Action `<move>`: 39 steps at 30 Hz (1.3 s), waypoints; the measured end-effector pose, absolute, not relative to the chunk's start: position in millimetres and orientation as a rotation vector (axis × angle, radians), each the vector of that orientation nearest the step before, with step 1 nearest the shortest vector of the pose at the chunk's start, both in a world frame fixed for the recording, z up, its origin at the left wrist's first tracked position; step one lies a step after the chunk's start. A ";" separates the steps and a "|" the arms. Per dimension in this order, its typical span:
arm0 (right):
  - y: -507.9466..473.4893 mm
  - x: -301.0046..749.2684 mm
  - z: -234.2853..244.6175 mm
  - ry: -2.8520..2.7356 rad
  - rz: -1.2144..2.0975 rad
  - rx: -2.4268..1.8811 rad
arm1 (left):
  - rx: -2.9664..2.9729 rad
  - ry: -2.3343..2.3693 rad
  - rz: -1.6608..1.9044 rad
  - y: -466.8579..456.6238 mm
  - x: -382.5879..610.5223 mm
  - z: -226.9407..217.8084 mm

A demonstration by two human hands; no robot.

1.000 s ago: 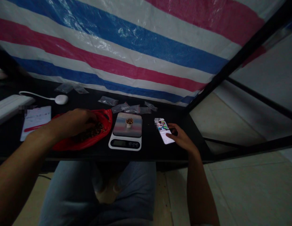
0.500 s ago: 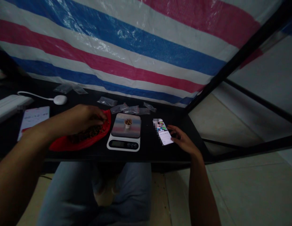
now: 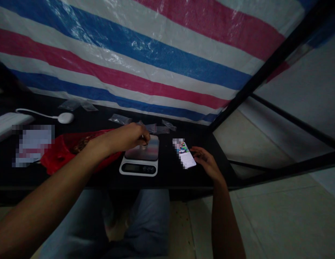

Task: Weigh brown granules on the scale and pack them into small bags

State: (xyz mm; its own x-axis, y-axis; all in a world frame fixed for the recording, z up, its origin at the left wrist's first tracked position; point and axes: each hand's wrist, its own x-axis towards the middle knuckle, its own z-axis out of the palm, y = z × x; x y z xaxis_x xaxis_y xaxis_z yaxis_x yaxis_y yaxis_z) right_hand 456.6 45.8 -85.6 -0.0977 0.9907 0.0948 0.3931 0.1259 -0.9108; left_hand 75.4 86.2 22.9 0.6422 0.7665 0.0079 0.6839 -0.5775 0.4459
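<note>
A person's left hand (image 3: 136, 136) reaches across the middle of the frame to a small cup (image 3: 143, 147) on a kitchen scale (image 3: 142, 157), its fingers bent and drawn together above the rim. Whether they pinch anything, or touch the cup at all, cannot be told, as the hand covers most of it. At right of center, the right hand (image 3: 208, 162) rests beside a lit phone (image 3: 187, 158) lying on the black table (image 3: 167, 178), fingers loosely curled and somewhat apart, gripping nothing visible; contact with the phone's edge is unclear.

Left of the scale, beneath the left forearm, a red bag (image 3: 58, 151) lies open around a heap of brown pieces (image 3: 80, 145). Clear packets (image 3: 120, 119) are strewn behind the scale, below a striped sheet (image 3: 124, 50) that fills the upper frame.

The cup looks light, thin-walled and easily tipped, best taken by opposite sides just below the rim with little squeeze. The brown pieces appear small, hard and dry, likely to roll from a loose grasp and better held in a fingertip pinch. The bag seems soft and limp, with its gathered edge the surest hold.
</note>
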 end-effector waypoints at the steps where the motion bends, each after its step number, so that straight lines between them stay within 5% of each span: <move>1: 45.4 456.1 -85.6 -1.615 0.945 -1.381 | 2.463 1.137 0.291 85.7 74.8 21.8; 22: 24.0 406.5 -73.7 -1.710 0.465 -1.478 | 2.333 1.051 0.503 84.6 60.6 8.3; 39: 48.7 291.0 -44.3 -2.109 0.491 -1.088 | 2.468 0.921 0.836 80.7 57.8 -17.1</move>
State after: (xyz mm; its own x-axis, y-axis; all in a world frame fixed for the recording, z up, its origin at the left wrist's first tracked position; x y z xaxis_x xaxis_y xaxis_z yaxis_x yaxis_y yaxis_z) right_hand 291.0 48.7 -44.3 -0.3997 0.8182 0.4132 0.5513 0.5748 -0.6047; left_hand 57.8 80.7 -17.1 0.6092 0.6858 0.3982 0.4627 -0.7152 0.5238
